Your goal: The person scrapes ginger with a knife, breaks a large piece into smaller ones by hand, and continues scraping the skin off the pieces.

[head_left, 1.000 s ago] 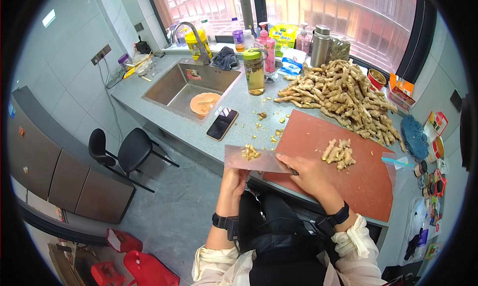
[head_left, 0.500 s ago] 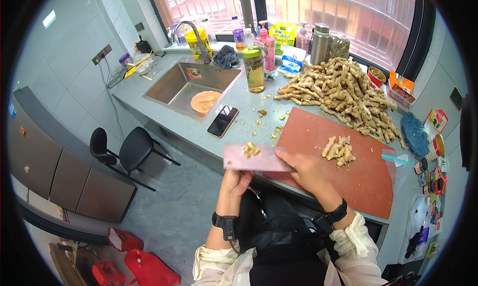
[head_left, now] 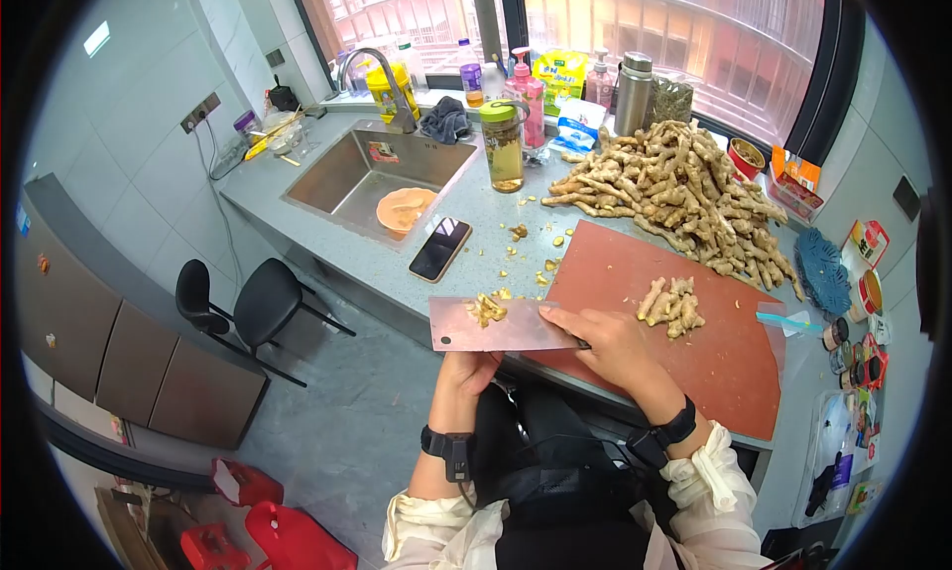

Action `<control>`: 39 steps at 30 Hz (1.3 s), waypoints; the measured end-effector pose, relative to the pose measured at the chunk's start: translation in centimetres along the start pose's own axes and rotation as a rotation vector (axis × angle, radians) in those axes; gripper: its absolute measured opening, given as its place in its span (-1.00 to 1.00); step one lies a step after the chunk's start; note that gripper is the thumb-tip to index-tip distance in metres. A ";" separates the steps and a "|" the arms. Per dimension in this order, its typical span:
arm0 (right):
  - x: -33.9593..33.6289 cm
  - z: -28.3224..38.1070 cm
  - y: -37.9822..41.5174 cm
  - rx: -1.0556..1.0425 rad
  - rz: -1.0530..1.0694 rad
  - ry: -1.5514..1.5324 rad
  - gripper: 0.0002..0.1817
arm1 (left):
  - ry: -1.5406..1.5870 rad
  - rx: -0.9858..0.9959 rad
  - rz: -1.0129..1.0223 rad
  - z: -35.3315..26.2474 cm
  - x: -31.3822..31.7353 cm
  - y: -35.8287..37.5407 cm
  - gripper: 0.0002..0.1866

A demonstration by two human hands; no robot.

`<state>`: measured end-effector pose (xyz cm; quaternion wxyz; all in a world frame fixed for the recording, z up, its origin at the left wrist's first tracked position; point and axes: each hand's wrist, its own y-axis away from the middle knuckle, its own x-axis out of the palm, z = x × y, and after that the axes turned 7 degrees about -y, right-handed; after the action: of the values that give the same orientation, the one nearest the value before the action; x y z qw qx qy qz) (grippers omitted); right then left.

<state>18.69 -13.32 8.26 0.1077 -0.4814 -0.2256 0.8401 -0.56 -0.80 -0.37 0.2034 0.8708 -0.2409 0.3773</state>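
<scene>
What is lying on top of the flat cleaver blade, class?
A small heap of ginger scraps rests on the cleaver blade. The right hand covers the handle end; the left hand is beneath.

A broad steel cleaver (head_left: 501, 325) lies flat and level, its blade jutting past the worktop's front edge. A small heap of pale yellow ginger scraps (head_left: 485, 307) sits on the blade's upper face, near its far edge.
</scene>
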 end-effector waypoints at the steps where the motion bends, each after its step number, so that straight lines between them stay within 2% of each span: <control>1: 0.0 0.0 0.0 -0.002 0.002 0.013 -0.47 | 0.013 0.004 0.032 -0.1 0.0 0.1 -0.59; 9: 0.8 -1.6 0.1 0.038 0.015 -0.061 -0.41 | 0.008 -0.016 0.038 -0.4 0.4 0.0 -0.58; 12: 1.0 -3.2 0.5 0.098 0.005 -0.058 -0.35 | -0.086 0.053 0.086 -1.0 0.5 0.6 -0.59; 14: 0.5 -3.8 0.7 0.252 0.024 0.003 -0.28 | -0.005 0.060 0.296 -1.9 -0.5 1.1 -0.59; 17: 0.5 -3.2 0.7 0.201 -0.030 -0.153 -0.27 | -0.046 0.043 0.197 -1.8 0.1 0.9 -0.68; 20: 0.4 -1.8 0.5 0.119 -0.062 -0.184 -0.27 | -0.002 0.022 0.199 -0.5 -0.6 -0.1 -0.66; 21: 0.2 -1.3 0.5 0.122 -0.063 -0.183 -0.27 | -0.002 0.019 0.200 -0.4 0.1 0.1 -0.66; 23: -0.1 -0.4 0.6 0.117 -0.005 -0.110 -0.32 | -0.046 0.092 0.050 -0.3 1.6 0.5 -0.64; 26: 1.1 -0.4 1.0 0.038 -0.050 -0.098 -0.38 | 0.056 0.086 0.012 0.1 2.2 0.7 -0.62; 30: 1.2 0.3 1.6 0.047 -0.043 -0.107 -0.41 | 0.088 0.070 0.106 0.4 1.9 0.9 -0.60; 34: 1.1 0.3 1.7 0.013 -0.048 -0.029 -0.40 | 0.077 0.039 0.072 0.0 2.5 1.1 -0.59; 39: 0.7 0.6 1.8 -0.016 -0.056 0.013 -0.39 | -0.128 0.183 0.064 0.1 1.7 0.8 -0.54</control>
<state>17.86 -14.83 7.15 0.1288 -0.4810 -0.2449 0.8319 0.07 -1.99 1.00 0.0954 0.8999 -0.2455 0.3476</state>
